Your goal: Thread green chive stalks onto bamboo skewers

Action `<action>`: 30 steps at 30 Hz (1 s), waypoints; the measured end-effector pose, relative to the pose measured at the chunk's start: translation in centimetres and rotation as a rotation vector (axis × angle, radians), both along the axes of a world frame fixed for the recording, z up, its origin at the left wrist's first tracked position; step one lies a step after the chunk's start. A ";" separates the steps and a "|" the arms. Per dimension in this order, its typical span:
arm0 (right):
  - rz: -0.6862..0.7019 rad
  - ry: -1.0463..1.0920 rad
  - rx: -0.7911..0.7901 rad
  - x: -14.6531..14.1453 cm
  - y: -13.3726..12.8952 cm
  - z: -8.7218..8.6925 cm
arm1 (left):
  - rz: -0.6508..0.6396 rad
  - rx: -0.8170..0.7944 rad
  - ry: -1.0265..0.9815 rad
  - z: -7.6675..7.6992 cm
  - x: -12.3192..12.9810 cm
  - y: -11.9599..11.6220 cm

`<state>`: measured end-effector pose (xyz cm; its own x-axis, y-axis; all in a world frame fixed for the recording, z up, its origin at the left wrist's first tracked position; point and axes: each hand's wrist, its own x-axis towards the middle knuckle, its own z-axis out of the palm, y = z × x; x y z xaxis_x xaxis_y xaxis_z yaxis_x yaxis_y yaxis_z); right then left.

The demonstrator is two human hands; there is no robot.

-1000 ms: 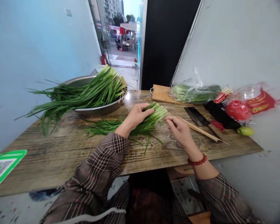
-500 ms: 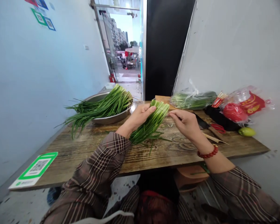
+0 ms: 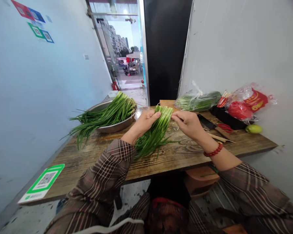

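Observation:
My left hand (image 3: 146,122) is closed around a bunch of garlic chives (image 3: 158,126), pale stem ends up and green leaves hanging down to the wooden table (image 3: 180,161). At the right edge of the pale ends, the thumb and fingers of my right hand (image 3: 185,122) are pinched together. Whatever lies in that pinch is too small to make out. Behind my left forearm, a metal basin (image 3: 118,126) holds a larger heap of chives (image 3: 112,112), its leaves drooping over the left rim.
A knife (image 3: 213,126) lies right of my right hand, near red scissors (image 3: 225,127) and a green-yellow fruit (image 3: 254,129). Bagged greens (image 3: 197,101) and red packages (image 3: 240,110) line the wall. A QR-code card (image 3: 42,183) lies at the table's left corner.
My right hand has moved left, from just beside the bunch to its pale ends. My left hand keeps its hold on the chives. The whole view has shifted slightly.

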<state>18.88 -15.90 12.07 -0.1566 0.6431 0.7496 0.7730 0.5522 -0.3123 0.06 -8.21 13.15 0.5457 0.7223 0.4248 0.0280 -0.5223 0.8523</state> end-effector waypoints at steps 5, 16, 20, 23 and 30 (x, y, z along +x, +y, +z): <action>0.007 0.045 -0.027 -0.2 0.1 0.2 | -0.100 -0.076 -0.014 0.1 -0.1 0.0; 0.032 0.045 -0.085 0.7 1.2 1.5 | -0.157 -0.028 0.119 -0.4 -1.1 1.2; 0.021 0.008 -0.025 -1.1 2.0 2.4 | -0.207 0.060 0.229 0.3 -0.9 0.9; -0.009 -0.029 0.046 -2.5 2.5 2.3 | -0.198 0.119 0.287 0.7 -0.9 1.0; -0.151 0.028 0.236 -4.6 3.2 5.1 | 0.136 0.454 0.228 2.9 -2.8 -0.1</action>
